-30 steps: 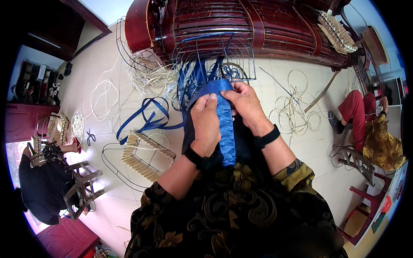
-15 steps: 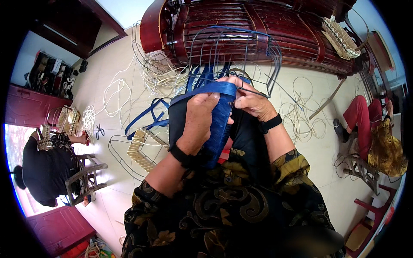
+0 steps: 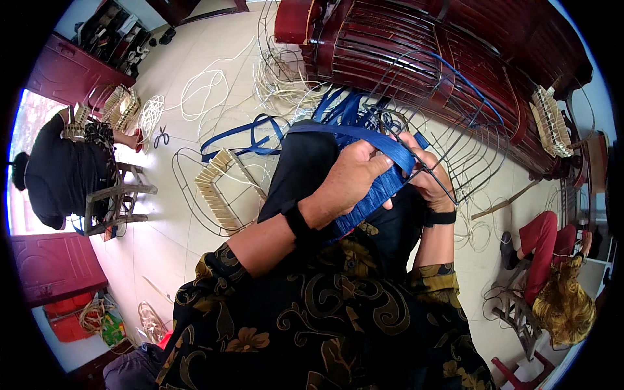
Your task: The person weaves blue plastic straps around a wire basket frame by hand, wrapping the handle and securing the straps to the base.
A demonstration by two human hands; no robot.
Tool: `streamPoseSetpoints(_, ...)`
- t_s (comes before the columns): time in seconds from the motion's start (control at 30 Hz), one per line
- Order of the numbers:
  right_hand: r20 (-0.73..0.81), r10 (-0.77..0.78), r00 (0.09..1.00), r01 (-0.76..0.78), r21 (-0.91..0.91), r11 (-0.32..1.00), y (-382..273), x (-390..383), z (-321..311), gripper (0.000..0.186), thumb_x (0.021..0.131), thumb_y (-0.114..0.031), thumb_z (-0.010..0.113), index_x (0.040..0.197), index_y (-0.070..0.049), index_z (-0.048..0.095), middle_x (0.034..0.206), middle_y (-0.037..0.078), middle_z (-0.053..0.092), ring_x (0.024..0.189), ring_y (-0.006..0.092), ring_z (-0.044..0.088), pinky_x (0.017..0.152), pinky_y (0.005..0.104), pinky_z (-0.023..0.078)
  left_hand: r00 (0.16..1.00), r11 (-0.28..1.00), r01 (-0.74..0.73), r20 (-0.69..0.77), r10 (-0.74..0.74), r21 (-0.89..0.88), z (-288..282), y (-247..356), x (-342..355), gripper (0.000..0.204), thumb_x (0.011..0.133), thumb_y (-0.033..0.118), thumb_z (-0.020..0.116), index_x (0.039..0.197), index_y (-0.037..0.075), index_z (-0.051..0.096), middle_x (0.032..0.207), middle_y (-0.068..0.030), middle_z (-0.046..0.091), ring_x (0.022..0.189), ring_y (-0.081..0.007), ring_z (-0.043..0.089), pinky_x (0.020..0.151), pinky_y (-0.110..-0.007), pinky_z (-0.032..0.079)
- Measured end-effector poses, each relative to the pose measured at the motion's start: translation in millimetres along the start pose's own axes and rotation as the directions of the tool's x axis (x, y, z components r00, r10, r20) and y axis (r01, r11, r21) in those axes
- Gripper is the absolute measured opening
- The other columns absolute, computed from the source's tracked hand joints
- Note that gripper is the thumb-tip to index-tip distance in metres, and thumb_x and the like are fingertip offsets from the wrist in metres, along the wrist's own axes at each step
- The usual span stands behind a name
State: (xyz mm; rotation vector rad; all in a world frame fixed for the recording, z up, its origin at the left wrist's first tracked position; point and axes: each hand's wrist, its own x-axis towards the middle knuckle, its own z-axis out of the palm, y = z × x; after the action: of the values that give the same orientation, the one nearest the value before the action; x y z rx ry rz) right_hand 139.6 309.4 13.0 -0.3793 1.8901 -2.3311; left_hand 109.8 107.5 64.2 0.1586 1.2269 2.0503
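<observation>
Over my lap, my left hand (image 3: 351, 179) is closed, its thumb and fingers pinching a flat blue strip (image 3: 335, 130). That strip runs back across my dark trouser leg and loops over toward my right hand (image 3: 429, 174). My right hand is closed around the near bar of a black wire basket frame (image 3: 492, 170), beside the strip's fold. A broad blue woven-looking band (image 3: 377, 197) hangs below my left hand; its lower end is hidden by my wrist and shirt. The wire frame extends away to the right, tilted, with blue along its far rim.
A dark red slatted wooden bench (image 3: 383, 52) stands ahead. Loose blue strips (image 3: 250, 140), coils of pale cane (image 3: 279, 81), a half-wrapped frame (image 3: 218, 188) and scissors (image 3: 161, 136) lie on the floor. Seated people are at left (image 3: 65, 172) and right (image 3: 562, 299).
The wire frame has swung to the right and tilted, my right hand moving with it. Both hands have shifted right and slightly lower in view; the whole view has turned too.
</observation>
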Motion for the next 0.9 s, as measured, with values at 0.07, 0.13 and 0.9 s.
streamPoseSetpoints(0.07,-0.008,0.048,0.999,-0.048,-0.036,0.998,-0.5,-6.4,-1.7,0.035,0.076,-0.006,0.068,0.110,0.004,0.067,0.130,0.012,0.056,0.119,0.0217,0.052,0.104,0.0346,0.037,1.000,0.999,0.031,0.000,-0.031,0.041,-1.5,7.1,0.7,0.019,0.097,0.012,0.054,0.107,-0.003,0.059,0.084,-0.0117,0.067,0.059,-0.0196,0.067,0.048,-0.032,0.059)
streamPoseSetpoints(0.13,-0.108,0.093,0.990,-0.086,0.070,0.994,5.1,-30.7,2.2,0.040,0.074,-0.007,0.066,0.111,0.006,0.065,0.129,0.013,0.057,0.118,0.0236,0.052,0.106,0.0344,0.034,0.997,0.993,0.063,-0.048,-0.059,0.095,-10.0,9.0,4.3,0.018,0.096,0.014,0.057,0.101,-0.002,0.063,0.079,-0.0107,0.068,0.056,-0.0177,0.066,0.048,-0.029,0.057)
streamPoseSetpoints(0.9,-0.892,0.128,0.434,0.305,0.279,0.910,-34.0,-441.2,-28.8,0.015,0.098,-0.024,0.059,0.106,-0.013,0.062,0.056,-0.008,0.048,0.044,0.0018,0.039,0.045,0.0202,0.028,0.989,1.000,-0.019,-0.145,0.021,0.021,-35.9,-10.0,59.0,0.020,0.099,0.008,0.044,0.095,-0.004,0.060,0.080,-0.0094,0.065,0.060,-0.0167,0.064,0.052,-0.033,0.060)
